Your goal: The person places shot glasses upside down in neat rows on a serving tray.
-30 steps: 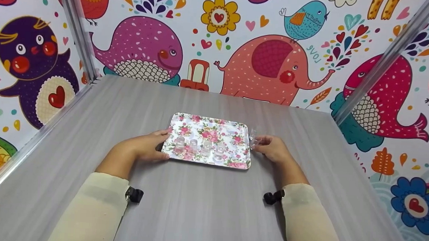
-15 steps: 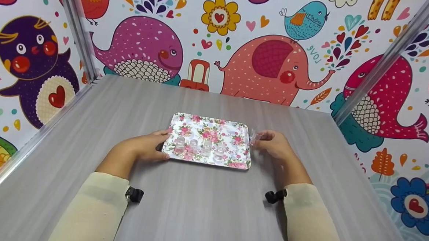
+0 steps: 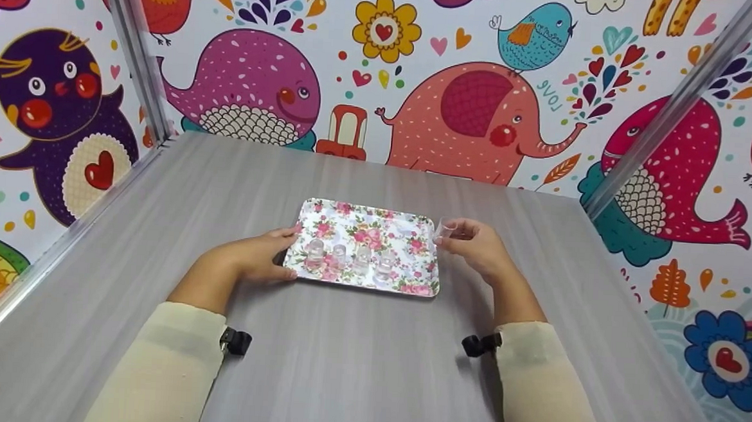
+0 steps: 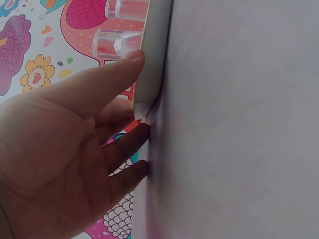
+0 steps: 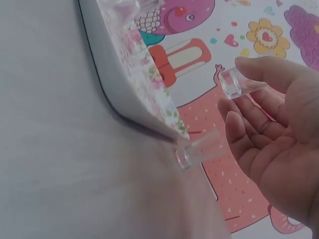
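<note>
A floral tray point(image 3: 404, 228) lies on the table, bearing a row of several small clear glasses point(image 3: 362, 260) along its near side. My left hand point(image 3: 254, 256) holds the tray's left end, thumb at the near corner; in the left wrist view its thumb point(image 4: 112, 77) meets the rim and the lower fingers reach down to the table. Just beyond the tray's right edge, my right hand point(image 3: 480, 252) pinches a clear shot glass point(image 5: 233, 82), raised off the table. Below it in the right wrist view, a second clear glass point(image 5: 192, 152) stands beside the tray's corner.
The grey wood-grain table point(image 3: 342, 363) extends around the tray on all sides. Behind it rises a cartoon-printed wall point(image 3: 370, 75), with metal posts point(image 3: 136, 57) at the corners. A black wrist camera point(image 3: 481, 345) sits at each cuff.
My right hand has lifted the shot glass from beside the tray, up and slightly away from me. My left hand, the tray and the glasses on it keep their places.
</note>
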{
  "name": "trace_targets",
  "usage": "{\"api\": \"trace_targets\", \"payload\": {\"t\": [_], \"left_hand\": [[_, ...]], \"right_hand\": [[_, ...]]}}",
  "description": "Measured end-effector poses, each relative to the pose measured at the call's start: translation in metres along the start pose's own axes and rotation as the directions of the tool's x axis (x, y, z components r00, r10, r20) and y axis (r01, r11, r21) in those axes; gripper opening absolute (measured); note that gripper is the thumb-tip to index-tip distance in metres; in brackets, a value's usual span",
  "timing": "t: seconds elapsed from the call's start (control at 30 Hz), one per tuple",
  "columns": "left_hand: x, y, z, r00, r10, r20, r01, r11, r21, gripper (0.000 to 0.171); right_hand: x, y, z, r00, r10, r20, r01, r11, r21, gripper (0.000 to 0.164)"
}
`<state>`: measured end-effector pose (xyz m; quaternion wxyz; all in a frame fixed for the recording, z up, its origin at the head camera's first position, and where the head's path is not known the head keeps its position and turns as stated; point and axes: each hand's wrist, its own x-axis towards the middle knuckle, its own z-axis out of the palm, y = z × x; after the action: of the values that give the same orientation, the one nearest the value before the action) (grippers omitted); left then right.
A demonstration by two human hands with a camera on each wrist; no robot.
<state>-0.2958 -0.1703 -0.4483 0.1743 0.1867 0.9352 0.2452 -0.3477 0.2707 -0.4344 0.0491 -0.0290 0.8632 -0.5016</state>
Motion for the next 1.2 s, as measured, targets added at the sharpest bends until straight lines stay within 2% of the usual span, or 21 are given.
{"api": "trace_targets", "payload": {"t": [0.17, 0.33, 0.5, 0.67, 1.03, 1.2], "left_hand": [[0.0, -0.001, 0.0, 1.0, -0.006, -0.001, 0.006, 1.0, 0.008, 0.089], [0.0, -0.001, 0.0, 1.0, -0.007, -0.002, 0.007, 1.0, 0.01, 0.089], [-0.001, -0.001, 0.0, 1.0, -0.008, -0.006, 0.008, 1.0, 0.004, 0.089], [0.0, -0.001, 0.0, 1.0, -0.005, -0.004, 0.005, 1.0, -0.005, 0.089], [0.0, 0.0, 0.0, 1.0, -0.031, -0.003, 0.031, 1.0, 0.003, 0.089], [0.001, -0.001, 0.0, 1.0, 0.002, -0.007, -0.001, 1.0, 0.012, 0.089]], "right_hand": [[-0.004, -0.008, 0.005, 0.997, -0.071, 0.027, 0.07, 0.997, 0.027, 0.047], [-0.009, -0.016, 0.012, 0.991, -0.124, 0.038, 0.123, 0.992, 0.032, 0.038], [-0.012, -0.021, 0.019, 0.989, -0.138, 0.058, 0.137, 0.99, 0.027, 0.032], [-0.016, -0.025, 0.024, 0.984, -0.153, 0.093, 0.149, 0.987, 0.054, 0.034], [-0.023, -0.026, 0.017, 0.969, -0.222, 0.11, 0.217, 0.975, 0.054, 0.04], [-0.021, -0.023, 0.02, 0.96, -0.254, 0.115, 0.249, 0.967, 0.058, 0.041]]}}
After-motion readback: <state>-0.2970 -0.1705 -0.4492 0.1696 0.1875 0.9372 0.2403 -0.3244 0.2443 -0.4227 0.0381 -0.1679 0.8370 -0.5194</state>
